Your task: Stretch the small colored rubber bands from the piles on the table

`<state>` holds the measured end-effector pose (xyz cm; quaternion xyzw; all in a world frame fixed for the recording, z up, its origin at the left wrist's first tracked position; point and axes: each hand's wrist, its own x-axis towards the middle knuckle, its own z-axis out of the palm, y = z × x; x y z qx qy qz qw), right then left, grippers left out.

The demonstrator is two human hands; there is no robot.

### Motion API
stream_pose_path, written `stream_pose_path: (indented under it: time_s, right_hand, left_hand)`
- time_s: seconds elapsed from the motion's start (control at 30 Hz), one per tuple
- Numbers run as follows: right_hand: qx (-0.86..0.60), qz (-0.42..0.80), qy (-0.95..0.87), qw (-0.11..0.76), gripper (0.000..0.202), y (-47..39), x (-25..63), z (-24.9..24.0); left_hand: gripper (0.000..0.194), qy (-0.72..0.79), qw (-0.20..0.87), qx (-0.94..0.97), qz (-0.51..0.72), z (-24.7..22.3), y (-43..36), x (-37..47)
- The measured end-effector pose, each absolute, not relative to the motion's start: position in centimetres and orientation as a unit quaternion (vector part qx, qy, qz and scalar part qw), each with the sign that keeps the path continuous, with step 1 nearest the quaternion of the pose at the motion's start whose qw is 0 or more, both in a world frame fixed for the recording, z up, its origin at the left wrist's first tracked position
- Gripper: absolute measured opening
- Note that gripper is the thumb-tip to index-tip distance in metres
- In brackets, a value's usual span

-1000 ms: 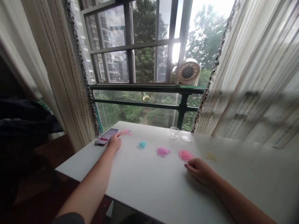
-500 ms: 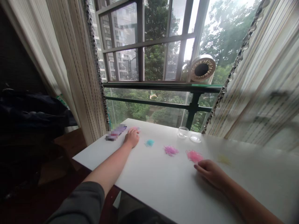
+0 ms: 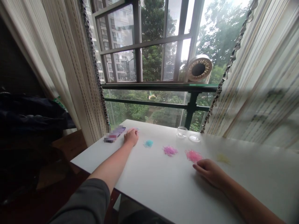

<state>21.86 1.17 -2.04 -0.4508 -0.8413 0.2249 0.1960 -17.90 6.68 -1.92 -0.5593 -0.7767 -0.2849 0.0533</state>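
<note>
Loose piles of thin coloured strands, too small to tell their kind, lie across the white table [image 3: 149,177]. My left hand [image 3: 131,137] is at the far left, fingers curled down at a pale pink pile [image 3: 135,128] that it partly covers. Whatever is between those fingers is hidden. To its right are a turquoise pile [image 3: 149,143] and a purple pile [image 3: 170,151]. My right hand [image 3: 207,170] rests closed at the near edge of a bright pink pile [image 3: 193,156], thumb against the curled index finger. I cannot make out what it pinches. Beyond it is a yellow pile [image 3: 223,158].
A phone-like purple object [image 3: 118,133], partly pixelated, lies left of my left hand. Near the window edge stand a clear round container [image 3: 181,132] and a clear lid [image 3: 194,138]. A round fan-like device [image 3: 200,68] sits on the sill above. Curtains hang at both sides.
My left hand's fingers have drawn closer together at the pale pink pile. My right hand stays by the bright pink pile. The view has shifted slightly.
</note>
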Motion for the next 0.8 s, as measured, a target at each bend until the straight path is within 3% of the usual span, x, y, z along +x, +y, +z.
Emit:
stream_pose_path:
  time_s: [0.6,0.8]
  right_hand:
    - [-0.450,0.243,-0.840,0.178,0.040,1.3,21.8,-1.8]
    - [-0.472,0.255,-0.834,0.132,0.028,1.3,20.7,-1.0]
  left_hand:
    - [0.013,-0.687,-0.022,-0.567,-0.454,-1.5,6.1,-17.1]
    - [0.016,-0.529,-0.164,-0.633,-0.542,0.5,5.6,-11.1]
